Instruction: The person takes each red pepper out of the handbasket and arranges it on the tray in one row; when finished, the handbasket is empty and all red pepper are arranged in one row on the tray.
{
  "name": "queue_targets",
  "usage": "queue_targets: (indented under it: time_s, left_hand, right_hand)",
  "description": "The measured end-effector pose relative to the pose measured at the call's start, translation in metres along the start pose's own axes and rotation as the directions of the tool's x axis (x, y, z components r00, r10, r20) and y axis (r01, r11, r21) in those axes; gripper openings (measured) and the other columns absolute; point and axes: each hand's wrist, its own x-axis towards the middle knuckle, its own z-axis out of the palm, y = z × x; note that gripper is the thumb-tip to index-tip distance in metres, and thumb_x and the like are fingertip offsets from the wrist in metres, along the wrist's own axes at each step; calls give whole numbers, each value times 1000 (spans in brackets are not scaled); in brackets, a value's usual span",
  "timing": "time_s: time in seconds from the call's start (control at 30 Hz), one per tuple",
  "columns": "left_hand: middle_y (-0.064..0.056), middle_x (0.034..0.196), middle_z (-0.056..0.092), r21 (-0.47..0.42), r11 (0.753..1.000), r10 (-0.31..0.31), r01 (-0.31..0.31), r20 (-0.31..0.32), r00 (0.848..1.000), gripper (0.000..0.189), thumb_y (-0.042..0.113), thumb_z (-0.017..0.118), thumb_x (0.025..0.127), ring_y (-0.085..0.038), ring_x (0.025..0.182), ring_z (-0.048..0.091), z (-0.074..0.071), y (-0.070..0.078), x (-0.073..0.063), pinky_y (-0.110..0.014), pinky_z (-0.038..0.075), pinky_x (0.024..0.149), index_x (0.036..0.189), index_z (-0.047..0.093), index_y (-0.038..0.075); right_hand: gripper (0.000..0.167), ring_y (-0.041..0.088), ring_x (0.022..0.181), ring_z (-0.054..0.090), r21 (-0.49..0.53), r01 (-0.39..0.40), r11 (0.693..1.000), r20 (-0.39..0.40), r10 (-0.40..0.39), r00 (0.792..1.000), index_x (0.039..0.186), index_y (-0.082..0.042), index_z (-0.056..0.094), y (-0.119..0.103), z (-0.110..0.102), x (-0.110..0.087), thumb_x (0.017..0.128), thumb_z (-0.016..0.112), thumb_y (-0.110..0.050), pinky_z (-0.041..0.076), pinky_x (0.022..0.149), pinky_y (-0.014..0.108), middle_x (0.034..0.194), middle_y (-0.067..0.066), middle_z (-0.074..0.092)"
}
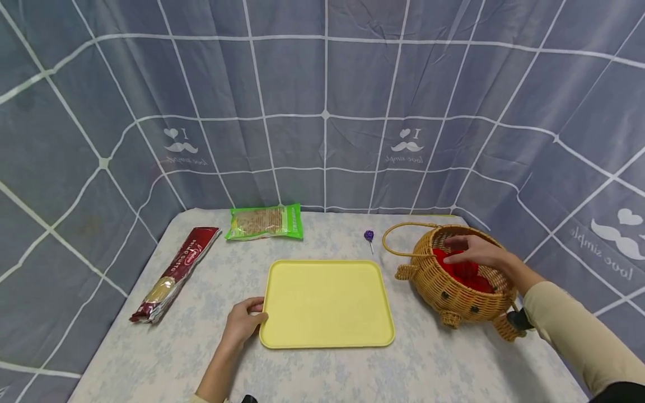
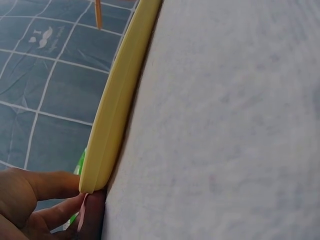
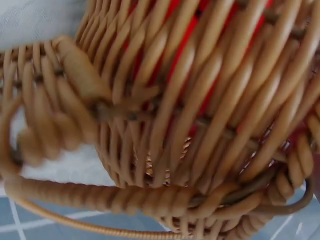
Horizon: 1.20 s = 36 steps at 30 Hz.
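Note:
My left hand [image 1: 244, 322] is at the left edge of a yellow rectangular tray [image 1: 327, 305] lying flat on the table. Thumb and fingers pinch its rim [image 2: 107, 125] near the corner in the left wrist view. On the right, my right hand [image 1: 476, 252] reaches over the rim into a wicker basket [image 1: 438, 288], thumb and fingers apart above several red items [image 1: 466, 270]. What kind they are I cannot tell. The right wrist view shows the basket's weave [image 3: 200, 100] up close, red showing through the gaps; the hand's fingers are hidden there.
A purple-wrapped lollipop [image 1: 369, 236] lies between tray and basket. At the back left is a green-edged clear food packet [image 1: 264, 221]; a long dark red packet [image 1: 176, 274] lies along the left side. The basket's thin handle [image 1: 390, 240] leans left. Grid-patterned curtains [image 1: 325, 140] enclose the table.

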Motion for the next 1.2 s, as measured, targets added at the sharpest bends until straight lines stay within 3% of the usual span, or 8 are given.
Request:
queue_targets:
  time_s: [0.33, 0.63, 0.73, 0.87, 1.2]
  left_hand:
    - [-18, 108, 60, -54, 998, -13, 15, 50, 999, 46, 0, 63, 86, -17, 76, 59, 1, -11, -4, -30, 52, 60, 131, 56, -5]
    - [-17, 107, 61, -55, 998, 8, -5, 60, 998, 47, -2, 62, 85, -17, 75, 59, -1, -12, -6, -29, 52, 58, 131, 55, -5]
    - [-17, 106, 61, -49, 999, 13, -11, 54, 998, 47, -2, 63, 85, -17, 75, 59, -2, -10, -6, -29, 52, 58, 131, 56, -5]
    - [-17, 106, 60, -52, 998, 22, -19, 51, 998, 46, -2, 63, 85, -17, 75, 57, -3, -8, -4, -28, 51, 58, 131, 56, -5]
    - [-18, 106, 59, -59, 998, 30, -27, 53, 998, 46, -2, 63, 86, -18, 76, 57, -3, -5, 0, -29, 52, 58, 131, 55, -7]
  right_hand:
    - [73, 52, 126, 45, -52, -67, 996, 51, 70, 996, 134, 18, 44, 0, 12, 21, 88, 70, -33, 41, 102, 57, 135, 38, 47]
    - [52, 37, 103, 63, -120, -17, 993, 51, 23, 998, 118, 19, 58, 7, 19, 33, 85, 68, -20, 51, 89, 49, 113, 32, 64]
    - [45, 27, 89, 63, -164, -14, 986, 41, 21, 999, 110, 15, 63, 5, 19, 36, 82, 69, -20, 52, 79, 40, 97, 22, 68]
    - [37, 17, 76, 52, -220, -41, 975, 26, 48, 998, 101, 9, 66, 2, 18, 38, 80, 69, -22, 45, 70, 29, 82, 5, 62]
    - [49, 22, 84, 57, -205, -29, 978, -11, 27, 1000, 113, 12, 64, 1, 16, 41, 78, 72, -20, 49, 76, 35, 97, 18, 67]
